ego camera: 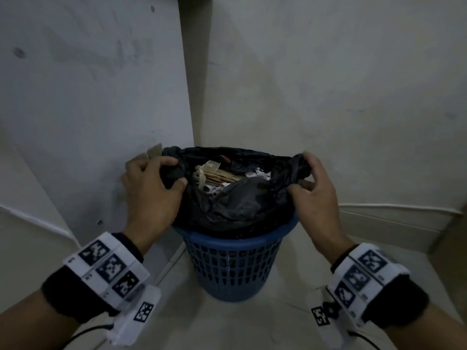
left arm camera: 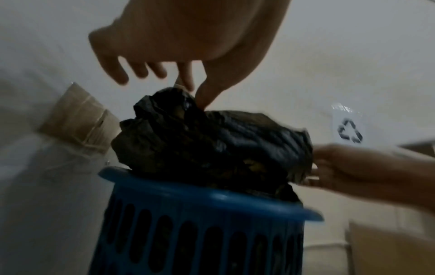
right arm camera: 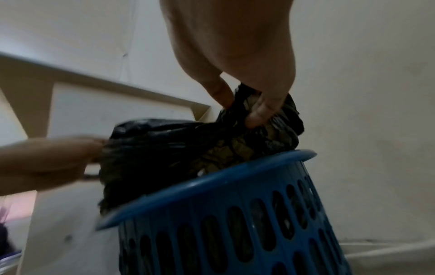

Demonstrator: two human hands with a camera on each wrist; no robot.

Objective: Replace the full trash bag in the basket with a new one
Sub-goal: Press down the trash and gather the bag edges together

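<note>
A blue slotted plastic basket (ego camera: 233, 263) (left arm camera: 212, 232) (right arm camera: 247, 214) stands on the floor in a corner. A black trash bag (ego camera: 237, 200) (left arm camera: 212, 141) (right arm camera: 164, 148) sits in it, its mouth pulled up above the rim, with paper and scraps (ego camera: 214, 176) showing inside. My left hand (ego camera: 151, 190) (left arm camera: 188, 55) pinches the bunched left edge of the bag between thumb and fingers. My right hand (ego camera: 316, 188) (right arm camera: 247, 74) grips the bunched right edge. Both hands hold the bag's mouth open and wide apart.
Pale walls close in behind and on both sides of the basket. A piece of cardboard (ego camera: 154, 151) (left arm camera: 77, 122) leans against the left wall behind the basket. A sheet with a recycling symbol (left arm camera: 349, 131) hangs on the wall. A low ledge (ego camera: 391, 210) runs along the right.
</note>
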